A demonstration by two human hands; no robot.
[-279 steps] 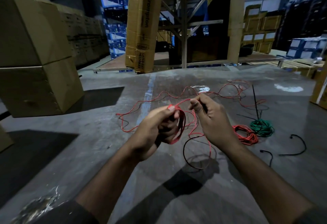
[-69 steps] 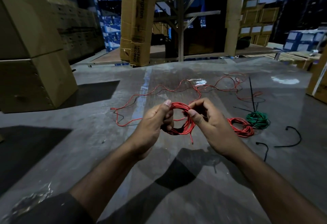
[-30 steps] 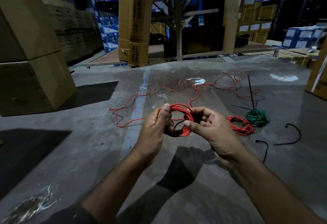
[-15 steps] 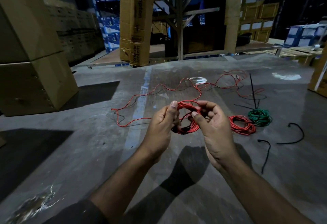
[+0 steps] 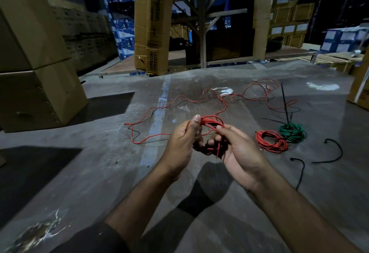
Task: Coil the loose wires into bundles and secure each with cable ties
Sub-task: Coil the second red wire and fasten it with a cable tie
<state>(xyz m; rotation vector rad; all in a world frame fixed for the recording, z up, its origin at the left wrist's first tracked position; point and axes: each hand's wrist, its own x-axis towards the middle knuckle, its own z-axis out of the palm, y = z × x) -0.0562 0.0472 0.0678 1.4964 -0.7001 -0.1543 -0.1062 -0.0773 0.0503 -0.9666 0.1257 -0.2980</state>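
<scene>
Above the concrete floor, my left hand (image 5: 182, 142) and my right hand (image 5: 237, 150) both grip a small coil of red wire (image 5: 211, 121). The left thumb presses the coil's top; the right fingers close around its lower part. From the coil a loose red wire (image 5: 179, 100) trails over the floor to the left and far right. A finished red bundle (image 5: 271, 139) and a green bundle (image 5: 292, 132) lie side by side on the floor to the right. Black cable ties (image 5: 329, 150) lie near them, and one long one (image 5: 284, 102) points away.
Stacked cardboard boxes (image 5: 36, 68) stand at the left. A tall carton (image 5: 151, 22) leans against a metal rack (image 5: 201, 20) straight ahead. More boxes (image 5: 361, 84) sit at the right edge. A pale painted stripe (image 5: 157, 116) runs along the floor.
The loose red wire has been wound into a tighter coil between my hands. In the last second my right hand turned palm up and closed around the coil's lower part.
</scene>
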